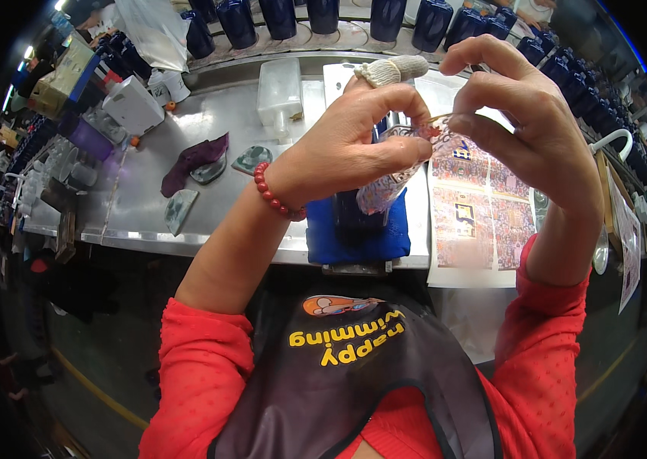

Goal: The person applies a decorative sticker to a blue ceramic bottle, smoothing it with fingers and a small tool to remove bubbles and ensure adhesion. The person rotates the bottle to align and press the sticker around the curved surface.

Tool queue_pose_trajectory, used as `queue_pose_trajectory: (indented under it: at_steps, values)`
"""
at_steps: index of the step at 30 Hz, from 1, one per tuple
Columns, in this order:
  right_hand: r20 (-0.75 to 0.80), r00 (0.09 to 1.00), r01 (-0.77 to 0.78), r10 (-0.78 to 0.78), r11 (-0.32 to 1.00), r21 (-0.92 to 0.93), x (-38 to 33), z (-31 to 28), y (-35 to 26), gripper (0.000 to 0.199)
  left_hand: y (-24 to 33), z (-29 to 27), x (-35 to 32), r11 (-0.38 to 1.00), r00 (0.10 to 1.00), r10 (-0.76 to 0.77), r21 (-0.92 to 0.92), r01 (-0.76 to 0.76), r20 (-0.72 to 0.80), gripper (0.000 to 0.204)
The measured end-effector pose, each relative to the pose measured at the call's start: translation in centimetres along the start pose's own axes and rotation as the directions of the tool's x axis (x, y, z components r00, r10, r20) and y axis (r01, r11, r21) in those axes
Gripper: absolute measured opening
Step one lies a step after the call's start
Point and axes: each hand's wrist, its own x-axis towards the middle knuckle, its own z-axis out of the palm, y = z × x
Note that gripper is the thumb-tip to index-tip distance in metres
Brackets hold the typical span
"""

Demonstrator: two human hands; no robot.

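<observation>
My left hand (365,138) pinches a thin patterned transfer film (392,183) between thumb and forefinger. A knitted white finger cover (398,70) sits on one of its fingers. My right hand (526,115) is closed in a pinch at the film's upper right edge, its forefinger arched away. Beneath the left hand is a dark blue bottle (358,213), partly hidden by hand and film. It rests on a folded blue cloth (369,243) at the table's front edge. To the right lie printed patterned sheets (484,218), some designs framed in blue and yellow.
A clear rectangular container (279,92) stands behind my left hand. Left of it lie a purple cloth (193,161) and greenish scraper-like pieces (180,211). Several dark blue bottles (277,19) line the far conveyor. A white box (132,105) stands at the left.
</observation>
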Motion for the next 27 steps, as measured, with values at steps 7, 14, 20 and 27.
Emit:
queue_pose_trajectory:
  at_steps: [7, 14, 20, 27]
  values:
    - [-0.012, 0.998, -0.062, 0.064, 0.991, 0.119, -2.2, 0.2, -1.9, 0.017, 2.1, -1.1, -4.1, 0.993, 1.000, -0.020, 0.116, 0.020, 0.003, 0.016]
    - [-0.030, 0.939, -0.273, 0.343, 0.794, 0.543, -3.3, 6.1, 0.8, 0.023, -0.4, -1.7, -5.4, 0.964, 0.967, -0.203, 0.143, 0.225, -0.154, 0.019]
    - [-0.031, 0.863, -0.442, 0.504, 0.784, 0.436, -3.9, 14.8, 3.9, 0.027, -7.3, -1.5, -5.4, 0.917, 0.929, -0.259, 0.234, 0.322, -0.264, 0.020]
    - [-0.077, 0.844, -0.443, 0.531, 0.770, 0.459, -3.2, 16.5, 5.9, 0.023, -10.9, -1.3, -4.4, 0.928, 0.884, -0.337, 0.043, 0.369, -0.324, 0.026]
